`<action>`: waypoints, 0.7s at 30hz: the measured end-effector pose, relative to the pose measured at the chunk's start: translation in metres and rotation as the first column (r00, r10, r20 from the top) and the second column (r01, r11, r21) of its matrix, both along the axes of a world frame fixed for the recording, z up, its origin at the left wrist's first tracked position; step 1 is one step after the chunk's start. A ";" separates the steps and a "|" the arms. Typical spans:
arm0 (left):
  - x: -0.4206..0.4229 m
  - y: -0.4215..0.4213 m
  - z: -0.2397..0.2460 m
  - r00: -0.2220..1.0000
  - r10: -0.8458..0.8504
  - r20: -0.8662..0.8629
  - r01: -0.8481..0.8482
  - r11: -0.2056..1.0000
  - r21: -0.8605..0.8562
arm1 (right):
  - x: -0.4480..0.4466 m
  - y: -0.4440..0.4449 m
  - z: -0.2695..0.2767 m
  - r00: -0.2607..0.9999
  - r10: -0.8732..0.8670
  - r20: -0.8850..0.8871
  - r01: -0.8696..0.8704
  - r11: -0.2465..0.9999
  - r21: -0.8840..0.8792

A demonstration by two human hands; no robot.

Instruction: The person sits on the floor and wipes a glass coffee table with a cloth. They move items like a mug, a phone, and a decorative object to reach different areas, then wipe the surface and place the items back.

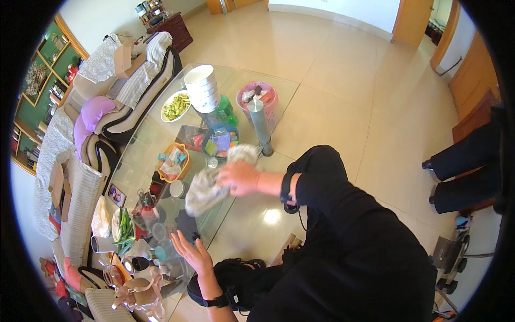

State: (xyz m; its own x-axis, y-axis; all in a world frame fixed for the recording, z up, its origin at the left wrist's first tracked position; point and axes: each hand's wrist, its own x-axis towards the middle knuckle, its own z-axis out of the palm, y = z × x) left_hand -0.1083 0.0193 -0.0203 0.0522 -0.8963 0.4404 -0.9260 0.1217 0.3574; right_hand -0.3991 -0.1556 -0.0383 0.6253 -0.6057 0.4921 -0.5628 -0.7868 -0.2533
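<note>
My right hand [240, 178] grips a crumpled grey-and-white cloth [209, 189], blurred by motion, over the near edge of a glass table [219, 215]. Below and apart from it, my left hand [194, 254] has its fingers spread and holds nothing. It is at the table's edge, close to a dark flat item [187, 221] on the glass. A white-lidded round container [177, 188] and a yellow basket of wrapped items [175, 163] lie just past the cloth. Beside the cloth's far end is a blue round container of small packets [220, 141].
A stack of white bowls [203, 90], a plate of sliced green food [177, 105] and a green bottle [226, 110] stand farther along. A pink waste basket [259, 94] and metal table leg [259, 120] are nearby. Green onions [125, 229] and cups crowd the left. A sofa [136, 92] runs behind.
</note>
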 end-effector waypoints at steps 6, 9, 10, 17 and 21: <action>-0.021 -0.012 0.014 0.999 -0.036 0.041 0.032 0.995 0.092 | -0.126 -0.076 0.007 0.912 -0.409 -0.016 0.409 0.912 -0.021; -0.047 -0.036 0.021 0.989 -0.132 0.062 0.125 0.987 0.098 | -0.163 -0.115 0.011 0.840 -0.542 -0.031 0.543 0.840 0.014; -0.058 -0.047 0.021 0.984 -0.168 0.057 0.162 0.981 0.106 | -0.172 -0.129 0.012 0.817 -0.576 -0.030 0.577 0.817 0.011; -0.118 -0.116 0.005 0.965 -0.262 0.034 0.252 0.951 0.180 | -0.201 -0.238 0.010 0.746 -0.643 -0.174 0.655 0.755 0.017; -0.130 -0.121 -0.001 0.974 -0.216 0.060 0.193 0.944 0.266 | -0.208 -0.290 0.017 0.649 -0.702 -0.294 0.753 0.648 0.116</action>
